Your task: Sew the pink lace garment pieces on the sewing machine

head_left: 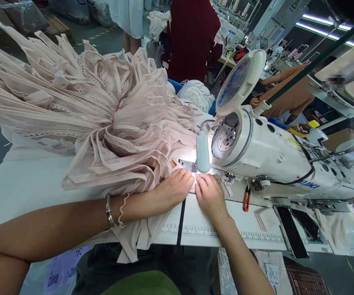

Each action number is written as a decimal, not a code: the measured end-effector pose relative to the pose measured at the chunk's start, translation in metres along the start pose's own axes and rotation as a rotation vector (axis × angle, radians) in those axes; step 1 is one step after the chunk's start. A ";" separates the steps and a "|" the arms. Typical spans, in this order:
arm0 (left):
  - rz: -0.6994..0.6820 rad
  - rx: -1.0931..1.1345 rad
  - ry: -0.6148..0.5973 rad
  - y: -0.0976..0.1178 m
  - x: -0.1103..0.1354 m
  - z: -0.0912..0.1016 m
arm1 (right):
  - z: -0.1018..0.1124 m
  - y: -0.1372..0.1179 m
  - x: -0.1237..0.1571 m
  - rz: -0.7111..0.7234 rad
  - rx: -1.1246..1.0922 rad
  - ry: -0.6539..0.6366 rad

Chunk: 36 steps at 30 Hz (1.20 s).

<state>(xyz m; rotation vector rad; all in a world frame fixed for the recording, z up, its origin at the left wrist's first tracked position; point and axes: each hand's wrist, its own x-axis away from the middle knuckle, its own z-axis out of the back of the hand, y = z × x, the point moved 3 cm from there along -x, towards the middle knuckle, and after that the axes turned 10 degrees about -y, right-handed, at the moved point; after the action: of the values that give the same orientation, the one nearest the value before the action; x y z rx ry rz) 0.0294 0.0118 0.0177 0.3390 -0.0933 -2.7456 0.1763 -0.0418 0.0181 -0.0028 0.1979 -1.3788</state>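
Note:
Close to the needle area of a white sewing machine (241, 139), my left hand (177, 186) and my right hand (209, 196) meet with fingertips almost touching. Both have their fingers bent and pressed together on a small piece of pale pink fabric (193, 188), mostly covered by the hands. A big heap of pale pink lace-trimmed garment pieces (134, 135) spreads to the left, its near folds lying against my left hand and forearm. A light-coloured lamp (203, 153) hangs just above the fingers and hides part of the needle area.
Right of my right hand lie orange-handled thread snips (246, 199), card templates (267, 219) and a phone (291, 231). A round magnifier (241, 82) rises above the machine head. A printed ruler (201, 232) runs along the table's front edge. Other people sit or stand beyond.

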 end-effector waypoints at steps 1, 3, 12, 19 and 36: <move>-0.027 -0.016 -0.011 0.002 0.000 -0.001 | -0.001 -0.001 -0.001 0.010 0.049 -0.009; -0.093 -0.035 -0.022 0.006 -0.002 -0.005 | -0.003 0.000 -0.002 0.034 0.094 -0.034; -0.135 -0.093 0.074 0.010 -0.005 -0.016 | -0.004 0.035 -0.005 -0.023 -0.103 -0.171; -0.133 -0.084 0.025 0.008 -0.007 -0.015 | -0.008 0.040 -0.002 0.001 -0.200 -0.185; -0.111 0.024 -0.011 -0.001 -0.009 -0.009 | -0.004 0.030 -0.008 -0.091 -0.200 -0.162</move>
<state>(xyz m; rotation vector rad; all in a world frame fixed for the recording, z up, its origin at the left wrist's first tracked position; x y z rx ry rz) 0.0395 0.0160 0.0113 0.3450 -0.1141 -2.8586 0.2034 -0.0278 0.0116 -0.2919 0.2008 -1.4376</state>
